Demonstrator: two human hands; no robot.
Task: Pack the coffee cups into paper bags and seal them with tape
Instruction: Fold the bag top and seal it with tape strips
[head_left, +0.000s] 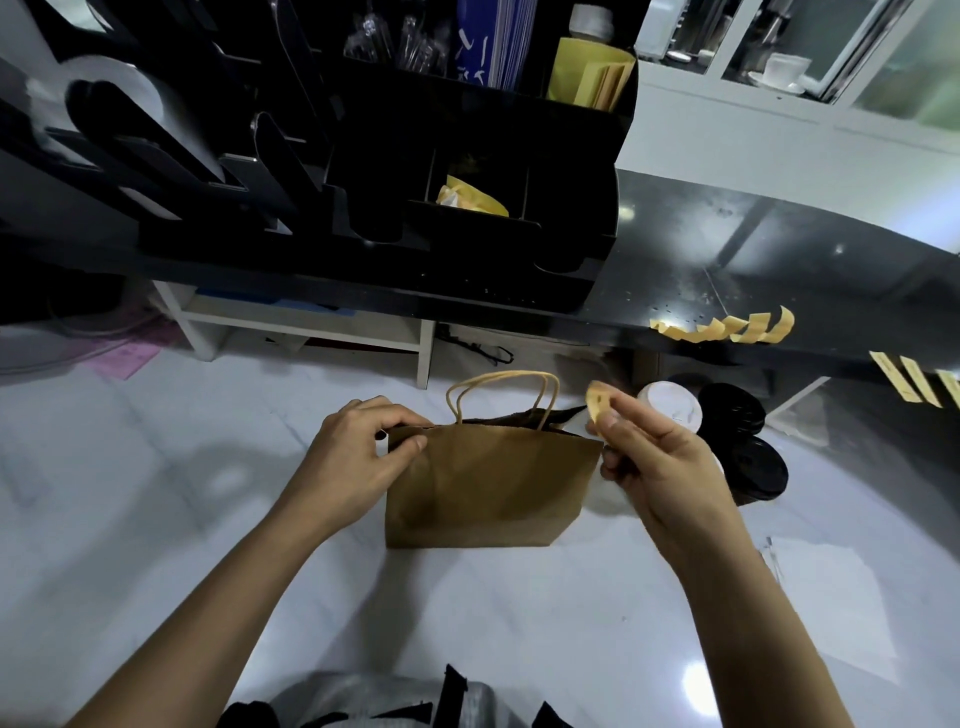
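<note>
Head view: the left hand pinches the top left corner of the brown paper bag, thumb on the near face and fingers curled over the rim. The right hand holds a short strip of tan tape between thumb and fingertips just above the bag's top right corner, its other fingers loosely bent. The bag stands upright on the white floor, handles up; its contents are hidden. Just right of it stand cups with a white lid and black lids, partly behind the hand. More tape strips hang along the black counter's edge. No writing is legible.
</note>
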